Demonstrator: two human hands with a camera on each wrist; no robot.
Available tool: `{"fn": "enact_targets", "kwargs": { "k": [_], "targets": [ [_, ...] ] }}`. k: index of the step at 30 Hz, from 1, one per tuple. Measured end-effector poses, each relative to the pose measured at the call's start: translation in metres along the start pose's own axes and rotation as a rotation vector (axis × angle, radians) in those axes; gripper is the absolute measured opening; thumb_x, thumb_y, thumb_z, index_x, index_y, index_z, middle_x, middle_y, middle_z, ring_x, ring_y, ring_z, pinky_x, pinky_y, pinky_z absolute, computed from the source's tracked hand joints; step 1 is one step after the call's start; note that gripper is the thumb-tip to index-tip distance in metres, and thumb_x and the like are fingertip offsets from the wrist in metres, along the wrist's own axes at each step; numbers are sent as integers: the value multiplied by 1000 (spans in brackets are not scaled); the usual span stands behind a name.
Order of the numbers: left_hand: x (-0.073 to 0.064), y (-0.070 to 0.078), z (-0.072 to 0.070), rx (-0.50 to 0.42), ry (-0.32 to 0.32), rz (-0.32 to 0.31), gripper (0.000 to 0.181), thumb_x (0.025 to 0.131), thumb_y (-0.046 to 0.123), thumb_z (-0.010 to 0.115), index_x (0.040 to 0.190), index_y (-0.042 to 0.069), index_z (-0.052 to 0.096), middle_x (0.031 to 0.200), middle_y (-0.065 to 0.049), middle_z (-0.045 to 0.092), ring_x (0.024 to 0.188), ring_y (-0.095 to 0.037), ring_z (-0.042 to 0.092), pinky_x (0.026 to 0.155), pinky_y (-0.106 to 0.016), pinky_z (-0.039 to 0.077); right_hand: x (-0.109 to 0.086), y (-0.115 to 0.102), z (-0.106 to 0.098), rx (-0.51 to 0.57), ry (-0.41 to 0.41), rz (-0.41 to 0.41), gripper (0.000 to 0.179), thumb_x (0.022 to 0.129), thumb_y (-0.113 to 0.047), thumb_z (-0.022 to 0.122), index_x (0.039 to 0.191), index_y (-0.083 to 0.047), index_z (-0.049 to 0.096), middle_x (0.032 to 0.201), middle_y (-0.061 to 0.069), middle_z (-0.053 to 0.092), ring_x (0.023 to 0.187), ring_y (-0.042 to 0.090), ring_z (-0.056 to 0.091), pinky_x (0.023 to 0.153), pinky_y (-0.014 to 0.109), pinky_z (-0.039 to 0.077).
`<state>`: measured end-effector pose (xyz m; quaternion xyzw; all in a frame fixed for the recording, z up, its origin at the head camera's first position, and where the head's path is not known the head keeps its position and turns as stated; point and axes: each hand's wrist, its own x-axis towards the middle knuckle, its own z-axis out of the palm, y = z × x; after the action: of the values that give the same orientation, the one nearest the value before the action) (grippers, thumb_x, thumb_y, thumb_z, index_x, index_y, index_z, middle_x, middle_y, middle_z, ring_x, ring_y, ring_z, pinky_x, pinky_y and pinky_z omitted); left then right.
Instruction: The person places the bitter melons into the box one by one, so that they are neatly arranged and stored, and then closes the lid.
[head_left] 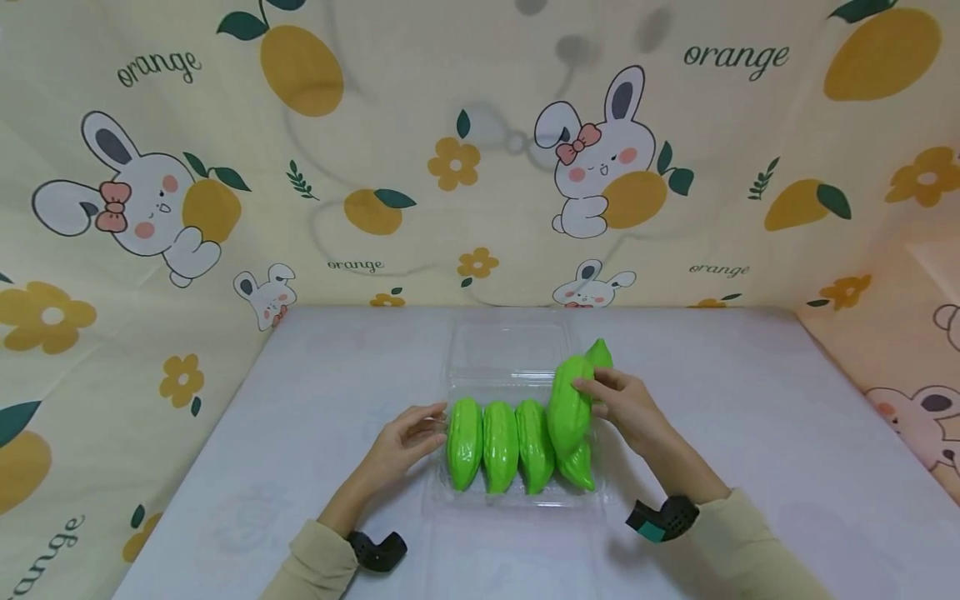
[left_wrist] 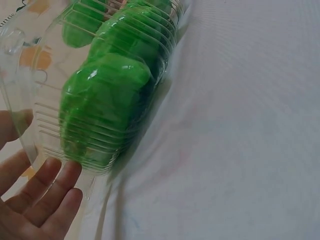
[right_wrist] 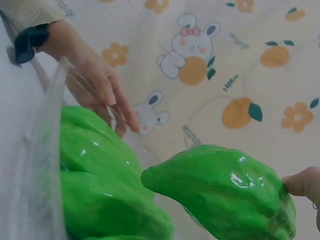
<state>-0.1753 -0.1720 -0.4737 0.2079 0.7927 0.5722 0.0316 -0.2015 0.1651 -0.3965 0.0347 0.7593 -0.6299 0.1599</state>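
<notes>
Several glossy green, ridged, tapered fruits lie in a clear plastic box (head_left: 517, 497); three of them, such as the leftmost green fruit (head_left: 465, 442), stand side by side. At the box's right end, my right hand (head_left: 626, 408) holds another green fruit (head_left: 570, 408) between thumb and fingers, tilted above the row. Part of a green fruit (head_left: 577, 468) shows underneath it, and a green tip (head_left: 600, 354) shows behind it. My left hand (head_left: 412, 437) rests at the box's left rim. In the left wrist view its fingertips (left_wrist: 72, 170) are right at the box's ribbed end wall.
The box's clear lid (head_left: 510, 350) lies folded back behind it on the white tabletop (head_left: 337, 367). A printed cloth wall (head_left: 405, 125) rises along the table's back and sides. Each wrist wears a black camera band (head_left: 378, 552).
</notes>
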Motion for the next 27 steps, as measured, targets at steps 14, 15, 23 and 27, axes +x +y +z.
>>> {"fn": "enact_targets", "kwargs": {
  "k": [14,15,23,27],
  "targets": [
    [0,-2,0,-6,14,-2,50,92,12,64,137,-4,49,126,-25,57,118,-33,59,102,-13,50,-6,4,22,-34,-16,-13,69,96,-27,57,148,7,26,149,25,37,127,29,51,108,37,49],
    [0,-2,1,-11,13,-2,50,92,12,64,137,-4,49,126,-25,56,118,-34,59,102,-13,50,-6,4,25,-35,-14,-13,67,96,-26,57,147,6,29,148,24,40,122,24,54,104,33,52],
    [1,-2,1,-19,9,10,49,92,10,64,137,-4,49,126,-26,57,119,-41,57,103,-18,51,-6,4,39,-45,-13,-6,60,94,-27,61,144,0,40,139,20,51,109,13,59,96,29,56],
    [1,-2,1,-20,9,7,49,92,10,64,137,-4,49,126,-26,56,119,-41,57,104,-20,51,-4,4,45,-51,-5,1,59,93,-28,63,143,-2,43,137,18,53,114,18,58,99,33,56]
  ]
}}
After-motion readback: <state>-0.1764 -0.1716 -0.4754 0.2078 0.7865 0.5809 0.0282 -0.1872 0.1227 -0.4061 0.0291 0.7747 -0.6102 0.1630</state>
